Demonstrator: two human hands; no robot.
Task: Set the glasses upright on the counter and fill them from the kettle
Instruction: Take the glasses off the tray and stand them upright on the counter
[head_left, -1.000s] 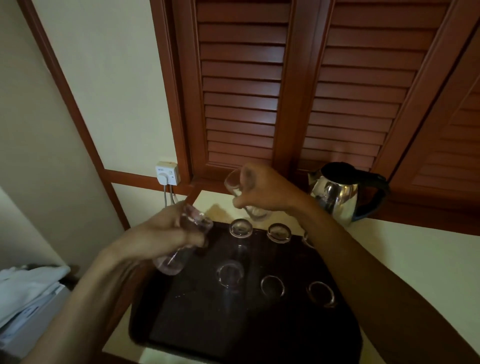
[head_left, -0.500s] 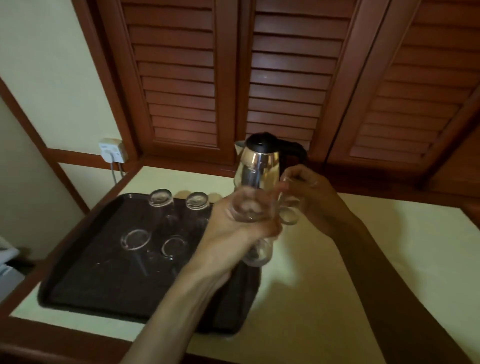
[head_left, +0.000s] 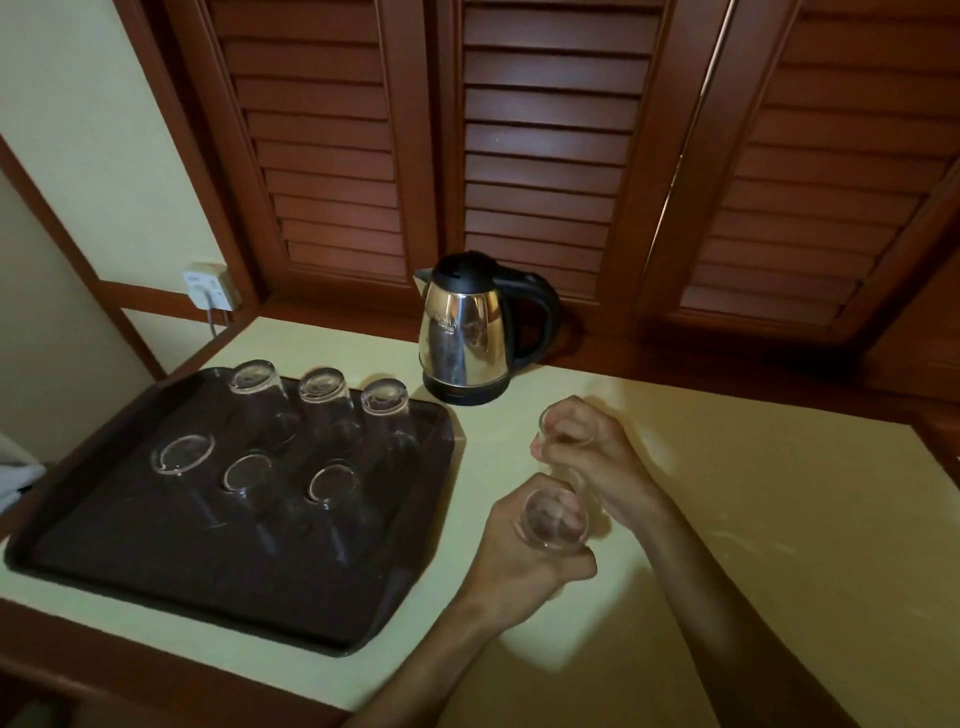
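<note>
We are setting two glasses upright on the bench, right of the tray.

Our left hand (head_left: 524, 551) grips the near glass (head_left: 555, 525), mouth up; our right hand (head_left: 592, 457) curls round the far glass (head_left: 563, 441) just behind it, both low over the bench (head_left: 779, 493). Six glasses (head_left: 322, 415) wait upside down on the tray (head_left: 156, 561) at left. The kettle (head_left: 467, 332) stands at the far side. Next, we judge, we let go gently, then fetch more.

Glossy steel kettle (head_left: 464, 332), wooden shutters (head_left: 535, 140)
</note>
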